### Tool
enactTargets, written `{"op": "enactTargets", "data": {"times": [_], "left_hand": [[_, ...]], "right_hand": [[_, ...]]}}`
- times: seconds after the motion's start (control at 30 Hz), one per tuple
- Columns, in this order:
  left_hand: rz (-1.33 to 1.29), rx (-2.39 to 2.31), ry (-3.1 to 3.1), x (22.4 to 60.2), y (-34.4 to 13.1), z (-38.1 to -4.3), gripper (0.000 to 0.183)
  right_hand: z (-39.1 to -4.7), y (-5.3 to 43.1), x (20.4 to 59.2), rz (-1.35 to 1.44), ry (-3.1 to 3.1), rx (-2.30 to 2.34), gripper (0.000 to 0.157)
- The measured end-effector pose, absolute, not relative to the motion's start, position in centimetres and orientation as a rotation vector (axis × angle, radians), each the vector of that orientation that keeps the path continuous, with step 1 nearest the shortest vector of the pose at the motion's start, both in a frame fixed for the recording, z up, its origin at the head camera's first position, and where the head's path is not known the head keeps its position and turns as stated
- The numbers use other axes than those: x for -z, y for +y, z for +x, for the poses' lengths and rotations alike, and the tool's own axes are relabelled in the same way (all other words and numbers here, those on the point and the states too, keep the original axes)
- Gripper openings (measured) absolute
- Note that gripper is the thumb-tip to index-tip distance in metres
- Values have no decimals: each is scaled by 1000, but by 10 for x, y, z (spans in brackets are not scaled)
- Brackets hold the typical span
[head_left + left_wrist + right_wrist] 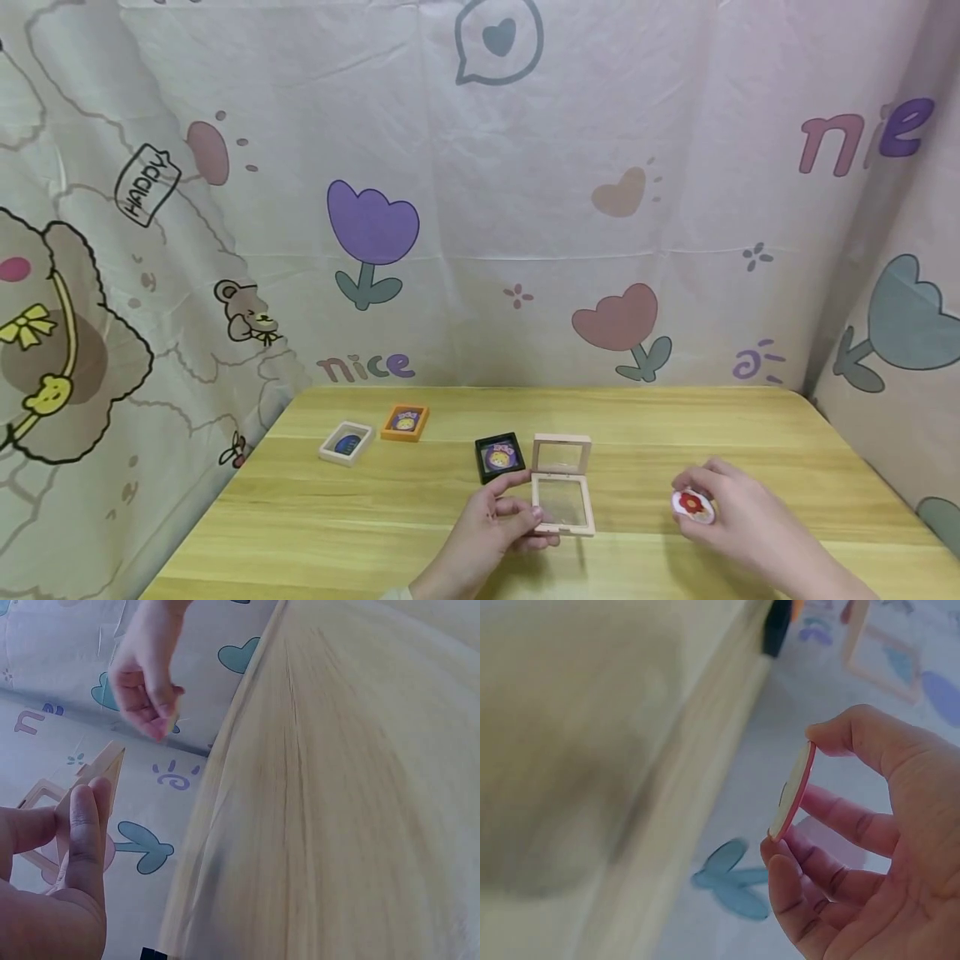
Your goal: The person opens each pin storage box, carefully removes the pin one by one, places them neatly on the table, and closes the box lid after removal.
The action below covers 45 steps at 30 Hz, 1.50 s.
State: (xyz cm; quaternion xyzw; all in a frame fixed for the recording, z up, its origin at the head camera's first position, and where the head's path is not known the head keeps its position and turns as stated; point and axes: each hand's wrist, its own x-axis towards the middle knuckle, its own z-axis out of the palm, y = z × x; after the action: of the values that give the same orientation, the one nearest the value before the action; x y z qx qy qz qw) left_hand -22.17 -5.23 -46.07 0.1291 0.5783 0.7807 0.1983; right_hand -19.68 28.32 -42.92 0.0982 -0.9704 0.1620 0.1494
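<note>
My left hand [487, 529] grips a hinged display case [587, 504] by its left side, thumb on the frame. The case has a pale beige frame with clear film windows and stands unfolded, its lid tilted up at the back. Above the table on the right, my right hand [742, 512] pinches a round badge [692, 506] by its edge. The badge has a white face with a red flower. From the right wrist view the badge [793, 791] appears edge-on between thumb and fingers. The left wrist view shows the case [112, 769] from the side, apart from the right hand.
Just behind the left hand lies a black-framed case [487, 458] holding a purple and yellow badge. Farther left are an orange-framed case [390, 433] and a white-framed case [330, 454] with a blue badge. All rest on a wooden table [300, 533] with printed cloth behind.
</note>
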Motion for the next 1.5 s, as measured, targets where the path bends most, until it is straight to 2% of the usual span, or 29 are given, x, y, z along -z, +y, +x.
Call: {"op": "enactTargets", "data": {"times": [0.5, 0.77, 1.5], "left_hand": [[370, -2178, 1624, 460, -53, -223, 66], [353, -2174, 1626, 460, -54, -222, 64], [362, -2161, 1648, 454, -55, -222, 63]], "right_hand": [[-199, 343, 454, 110, -3014, -474, 24], [-198, 336, 468, 186, -2954, -468, 23], [-199, 329, 470, 235, -2993, -484, 26]]}}
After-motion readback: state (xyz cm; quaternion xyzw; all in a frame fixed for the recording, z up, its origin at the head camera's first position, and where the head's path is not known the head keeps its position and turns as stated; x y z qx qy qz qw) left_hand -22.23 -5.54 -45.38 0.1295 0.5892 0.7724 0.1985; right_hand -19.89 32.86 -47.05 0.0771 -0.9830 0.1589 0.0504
